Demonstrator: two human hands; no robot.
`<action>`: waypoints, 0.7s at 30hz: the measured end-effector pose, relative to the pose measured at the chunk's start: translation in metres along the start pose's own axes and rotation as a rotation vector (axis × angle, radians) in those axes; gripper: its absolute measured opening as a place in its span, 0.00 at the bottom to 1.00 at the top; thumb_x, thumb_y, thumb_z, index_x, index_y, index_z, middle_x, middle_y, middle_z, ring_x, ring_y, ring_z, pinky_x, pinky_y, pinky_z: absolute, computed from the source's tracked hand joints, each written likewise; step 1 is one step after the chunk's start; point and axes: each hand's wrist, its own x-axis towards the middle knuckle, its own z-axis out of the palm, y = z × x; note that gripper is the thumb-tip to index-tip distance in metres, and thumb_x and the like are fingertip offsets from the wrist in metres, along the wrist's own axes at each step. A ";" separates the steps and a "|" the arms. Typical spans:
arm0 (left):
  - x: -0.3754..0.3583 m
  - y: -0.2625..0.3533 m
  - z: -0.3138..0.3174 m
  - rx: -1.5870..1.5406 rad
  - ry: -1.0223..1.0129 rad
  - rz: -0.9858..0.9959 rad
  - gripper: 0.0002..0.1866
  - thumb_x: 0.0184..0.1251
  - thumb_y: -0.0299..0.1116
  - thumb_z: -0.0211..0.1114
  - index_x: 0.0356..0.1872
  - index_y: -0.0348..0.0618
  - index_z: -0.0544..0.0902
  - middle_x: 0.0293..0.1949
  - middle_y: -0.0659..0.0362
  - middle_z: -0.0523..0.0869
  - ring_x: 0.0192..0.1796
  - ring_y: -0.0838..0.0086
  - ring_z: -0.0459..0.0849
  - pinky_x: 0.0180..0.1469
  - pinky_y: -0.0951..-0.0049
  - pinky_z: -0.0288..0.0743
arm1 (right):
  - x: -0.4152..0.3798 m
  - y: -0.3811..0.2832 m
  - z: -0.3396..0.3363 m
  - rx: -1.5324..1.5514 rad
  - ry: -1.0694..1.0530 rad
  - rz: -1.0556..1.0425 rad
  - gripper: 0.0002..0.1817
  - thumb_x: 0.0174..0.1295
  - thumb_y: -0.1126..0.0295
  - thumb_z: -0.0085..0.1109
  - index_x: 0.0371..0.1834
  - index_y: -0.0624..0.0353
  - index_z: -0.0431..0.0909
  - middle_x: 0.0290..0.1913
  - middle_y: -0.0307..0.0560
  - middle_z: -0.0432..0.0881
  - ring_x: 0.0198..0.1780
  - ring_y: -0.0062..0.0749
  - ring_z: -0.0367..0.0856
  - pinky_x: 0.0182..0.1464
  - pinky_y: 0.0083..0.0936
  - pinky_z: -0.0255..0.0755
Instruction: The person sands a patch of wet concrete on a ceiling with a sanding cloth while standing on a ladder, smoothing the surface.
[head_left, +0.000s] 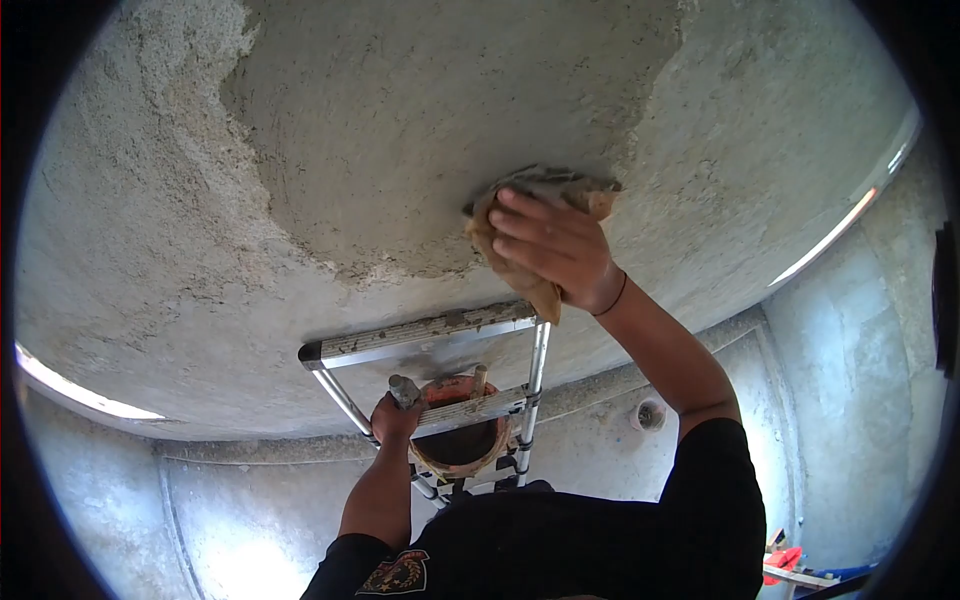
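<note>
- Head view: the person's right hand [560,245] presses a crumpled brown sheet [485,240] against the rough grey plaster surface [150,250], at the near right edge of a darker, smoother patch [430,110]; its fingers lie across the sheet, but whether the hidden thumb clamps it cannot be told.
- The left hand [397,418], nearer and farther left, is closed around a stubby grey cylindrical object [404,390] beside a silver metal ladder [430,337].
- A round reddish-orange bucket [455,468] shows between the ladder's rails.

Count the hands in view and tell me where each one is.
2: the right hand holds a brown sheet against the plastered surface; the left hand, lower, grips a grey object beside the ladder. No others show.
</note>
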 end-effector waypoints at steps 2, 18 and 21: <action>0.004 0.000 0.000 0.002 0.000 0.003 0.32 0.46 0.60 0.79 0.49 0.50 0.88 0.47 0.51 0.92 0.52 0.54 0.90 0.55 0.53 0.84 | 0.002 -0.001 -0.012 0.024 0.069 -0.060 0.13 0.67 0.68 0.64 0.53 0.53 0.87 0.63 0.46 0.86 0.72 0.44 0.78 0.75 0.44 0.70; 0.005 0.002 0.000 -0.023 0.000 -0.028 0.32 0.44 0.62 0.78 0.47 0.51 0.89 0.47 0.51 0.92 0.52 0.55 0.90 0.55 0.54 0.83 | 0.028 0.027 -0.035 -0.384 0.042 -0.122 0.10 0.63 0.68 0.67 0.47 0.55 0.88 0.58 0.43 0.89 0.70 0.46 0.80 0.73 0.43 0.71; -0.001 0.000 0.000 -0.020 -0.025 -0.031 0.32 0.45 0.61 0.78 0.47 0.51 0.89 0.47 0.52 0.92 0.52 0.55 0.90 0.55 0.54 0.83 | 0.049 0.029 -0.036 -0.253 0.490 0.054 0.10 0.63 0.70 0.66 0.46 0.54 0.87 0.57 0.44 0.89 0.68 0.46 0.81 0.71 0.42 0.73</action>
